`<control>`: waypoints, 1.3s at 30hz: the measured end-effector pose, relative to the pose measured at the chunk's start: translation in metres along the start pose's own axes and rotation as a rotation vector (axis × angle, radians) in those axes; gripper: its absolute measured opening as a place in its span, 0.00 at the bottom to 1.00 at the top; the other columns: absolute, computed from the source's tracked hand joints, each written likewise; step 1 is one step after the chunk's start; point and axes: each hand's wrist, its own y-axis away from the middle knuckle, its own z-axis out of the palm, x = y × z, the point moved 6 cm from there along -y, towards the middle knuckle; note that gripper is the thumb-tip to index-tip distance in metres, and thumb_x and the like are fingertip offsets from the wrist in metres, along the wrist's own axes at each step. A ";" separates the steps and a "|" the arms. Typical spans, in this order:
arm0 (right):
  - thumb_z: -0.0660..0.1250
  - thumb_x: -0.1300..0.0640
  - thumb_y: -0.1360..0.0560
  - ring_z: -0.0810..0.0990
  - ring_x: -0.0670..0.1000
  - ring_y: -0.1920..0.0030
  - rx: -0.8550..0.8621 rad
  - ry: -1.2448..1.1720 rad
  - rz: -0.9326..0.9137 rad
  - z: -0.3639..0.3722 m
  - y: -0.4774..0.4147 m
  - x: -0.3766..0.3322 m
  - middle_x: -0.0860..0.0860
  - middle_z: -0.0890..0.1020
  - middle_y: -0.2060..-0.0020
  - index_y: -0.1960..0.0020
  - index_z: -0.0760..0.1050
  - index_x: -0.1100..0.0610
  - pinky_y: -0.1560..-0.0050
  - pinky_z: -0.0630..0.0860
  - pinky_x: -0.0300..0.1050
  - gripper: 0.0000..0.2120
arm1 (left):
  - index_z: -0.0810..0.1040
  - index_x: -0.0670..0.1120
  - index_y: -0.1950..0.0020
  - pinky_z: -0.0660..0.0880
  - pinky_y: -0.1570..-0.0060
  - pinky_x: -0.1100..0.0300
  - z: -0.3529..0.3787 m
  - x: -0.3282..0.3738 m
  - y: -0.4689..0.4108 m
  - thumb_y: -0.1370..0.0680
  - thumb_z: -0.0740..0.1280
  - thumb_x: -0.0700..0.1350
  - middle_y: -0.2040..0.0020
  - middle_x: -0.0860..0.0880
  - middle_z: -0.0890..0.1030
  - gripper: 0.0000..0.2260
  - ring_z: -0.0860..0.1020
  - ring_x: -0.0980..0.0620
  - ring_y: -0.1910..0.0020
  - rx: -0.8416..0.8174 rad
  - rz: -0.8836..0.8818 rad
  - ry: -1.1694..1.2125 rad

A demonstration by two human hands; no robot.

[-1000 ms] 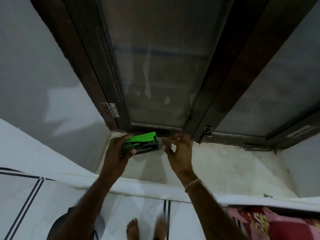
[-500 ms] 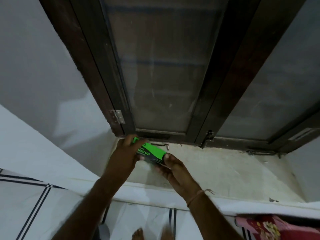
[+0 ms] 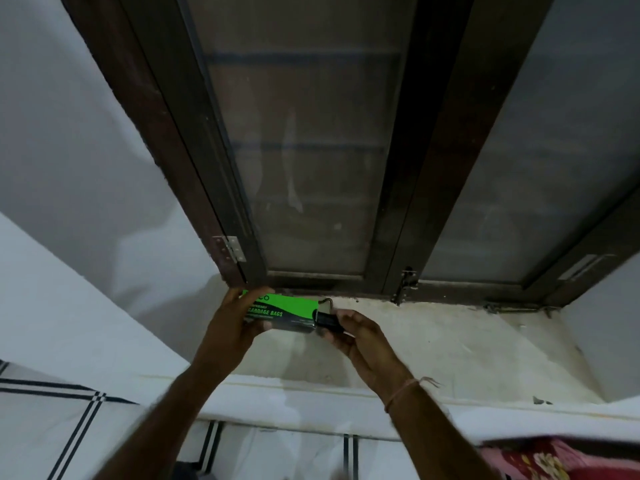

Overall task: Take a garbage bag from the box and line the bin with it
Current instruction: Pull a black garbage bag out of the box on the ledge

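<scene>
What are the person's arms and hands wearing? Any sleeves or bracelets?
No sleeves show: both forearms are bare as far as the picture reaches. The right wrist has a thin pale thread band tied round it, with a loose end sticking out. The left hand and right hand wear no gloves, and no rings or watch can be seen.

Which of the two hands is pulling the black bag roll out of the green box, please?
The right hand: its fingers grip the black roll at the box's open end. The left hand only holds the green box.
</scene>
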 end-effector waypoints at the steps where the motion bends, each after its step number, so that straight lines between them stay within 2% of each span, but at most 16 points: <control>1: 0.65 0.63 0.19 0.88 0.59 0.52 0.010 0.018 -0.017 -0.003 0.001 -0.001 0.62 0.87 0.51 0.53 0.79 0.64 0.49 0.85 0.46 0.07 | 0.78 0.46 0.32 0.71 0.47 0.73 0.005 -0.003 0.001 0.25 0.75 0.44 0.37 0.45 0.75 0.21 0.78 0.47 0.42 -0.007 -0.003 0.013; 4: 0.73 0.64 0.28 0.84 0.61 0.46 0.122 0.042 -0.120 -0.024 0.004 -0.009 0.60 0.84 0.53 0.58 0.78 0.62 0.52 0.85 0.44 0.04 | 0.77 0.45 0.31 0.71 0.47 0.71 0.015 -0.022 0.004 0.25 0.71 0.49 0.37 0.44 0.73 0.23 0.76 0.49 0.43 0.024 -0.072 0.041; 5: 0.77 0.61 0.32 0.82 0.62 0.44 0.154 0.039 -0.162 -0.033 0.005 -0.013 0.60 0.84 0.52 0.55 0.79 0.62 0.51 0.85 0.43 0.10 | 0.76 0.44 0.30 0.73 0.47 0.69 0.018 -0.029 0.005 0.24 0.72 0.45 0.36 0.43 0.72 0.22 0.75 0.49 0.43 0.035 -0.104 0.042; 7: 0.86 0.49 0.46 0.82 0.61 0.43 0.216 0.052 -0.217 -0.052 0.006 -0.018 0.60 0.83 0.48 0.49 0.80 0.62 0.52 0.85 0.42 0.32 | 0.75 0.44 0.29 0.80 0.45 0.56 0.026 -0.045 0.009 0.23 0.73 0.37 0.33 0.39 0.71 0.23 0.76 0.48 0.43 0.023 -0.146 0.019; 9: 0.87 0.41 0.56 0.83 0.58 0.44 0.257 0.045 -0.246 -0.061 0.009 -0.021 0.60 0.83 0.45 0.44 0.81 0.62 0.50 0.85 0.42 0.46 | 0.74 0.48 0.28 0.81 0.43 0.48 0.037 -0.058 0.011 0.23 0.72 0.36 0.29 0.39 0.69 0.24 0.78 0.45 0.41 -0.005 -0.159 -0.010; 11: 0.87 0.45 0.52 0.83 0.58 0.43 0.237 0.026 -0.242 -0.059 0.013 -0.016 0.63 0.83 0.41 0.41 0.80 0.65 0.48 0.84 0.42 0.45 | 0.74 0.49 0.27 0.80 0.41 0.47 0.044 -0.065 0.011 0.22 0.71 0.37 0.25 0.39 0.68 0.24 0.76 0.40 0.33 -0.031 -0.162 -0.066; 13: 0.84 0.51 0.47 0.83 0.59 0.42 0.211 -0.016 -0.207 -0.049 0.015 -0.011 0.65 0.82 0.39 0.39 0.79 0.69 0.48 0.84 0.42 0.41 | 0.73 0.50 0.24 0.78 0.37 0.40 0.049 -0.067 0.012 0.23 0.72 0.37 0.21 0.39 0.65 0.28 0.69 0.38 0.25 -0.022 -0.185 -0.203; 16: 0.85 0.55 0.42 0.83 0.60 0.41 0.202 -0.067 -0.204 -0.037 0.012 -0.006 0.64 0.84 0.42 0.42 0.80 0.68 0.49 0.85 0.44 0.33 | 0.72 0.48 0.24 0.74 0.36 0.37 0.047 -0.038 0.019 0.27 0.75 0.38 0.24 0.38 0.69 0.32 0.67 0.35 0.25 0.172 -0.222 -0.384; 18: 0.74 0.65 0.27 0.82 0.62 0.40 0.223 -0.060 -0.196 -0.024 0.012 -0.002 0.64 0.84 0.45 0.44 0.80 0.67 0.46 0.84 0.44 0.13 | 0.76 0.44 0.30 0.76 0.42 0.54 0.047 0.004 0.028 0.26 0.76 0.41 0.35 0.41 0.77 0.25 0.75 0.41 0.37 0.327 -0.179 -0.209; 20: 0.68 0.70 0.23 0.82 0.59 0.43 0.219 0.031 -0.177 -0.003 0.012 0.003 0.61 0.84 0.48 0.46 0.81 0.64 0.44 0.82 0.46 0.07 | 0.77 0.46 0.37 0.76 0.51 0.67 0.067 0.030 0.033 0.21 0.72 0.44 0.43 0.48 0.81 0.14 0.79 0.48 0.45 0.312 -0.320 0.286; 22: 0.68 0.69 0.23 0.83 0.59 0.45 0.155 0.101 -0.177 0.017 0.014 0.008 0.63 0.85 0.47 0.44 0.81 0.65 0.41 0.81 0.52 0.08 | 0.80 0.46 0.41 0.82 0.50 0.56 0.085 0.040 0.033 0.19 0.69 0.50 0.47 0.49 0.85 0.10 0.84 0.48 0.47 0.255 -0.508 0.719; 25: 0.69 0.66 0.22 0.86 0.54 0.51 0.052 0.244 -0.176 0.042 0.023 0.004 0.57 0.87 0.53 0.44 0.82 0.63 0.48 0.83 0.48 0.07 | 0.83 0.41 0.42 0.81 0.44 0.44 0.079 0.035 0.028 0.18 0.68 0.48 0.48 0.42 0.87 0.11 0.85 0.42 0.45 0.268 -0.556 0.954; 27: 0.71 0.61 0.22 0.86 0.52 0.54 0.037 0.368 -0.193 0.046 0.026 0.003 0.54 0.87 0.55 0.48 0.84 0.58 0.55 0.81 0.44 0.04 | 0.83 0.39 0.40 0.80 0.41 0.43 0.074 0.027 0.032 0.18 0.67 0.45 0.46 0.39 0.87 0.12 0.84 0.39 0.42 0.216 -0.565 1.025; 31: 0.72 0.56 0.22 0.82 0.59 0.57 0.079 0.422 -0.169 0.049 0.030 0.004 0.63 0.84 0.58 0.57 0.81 0.59 0.56 0.78 0.51 0.07 | 0.81 0.41 0.35 0.81 0.43 0.47 0.079 0.020 0.041 0.17 0.64 0.46 0.42 0.40 0.86 0.14 0.82 0.39 0.38 0.075 -0.606 1.170; 34: 0.68 0.53 0.20 0.84 0.58 0.54 0.072 0.376 -0.035 0.049 0.035 0.016 0.61 0.86 0.54 0.50 0.81 0.62 0.53 0.81 0.50 0.12 | 0.78 0.41 0.31 0.82 0.47 0.51 0.078 0.024 0.040 0.19 0.65 0.52 0.39 0.40 0.85 0.21 0.83 0.42 0.39 0.049 -0.641 1.259; 39: 0.63 0.57 0.17 0.81 0.61 0.42 0.240 0.184 0.070 0.040 0.034 0.024 0.62 0.84 0.43 0.44 0.77 0.59 0.55 0.80 0.50 0.07 | 0.74 0.41 0.27 0.81 0.51 0.48 0.081 0.022 0.048 0.14 0.58 0.48 0.36 0.38 0.83 0.19 0.83 0.42 0.43 0.080 -0.845 1.498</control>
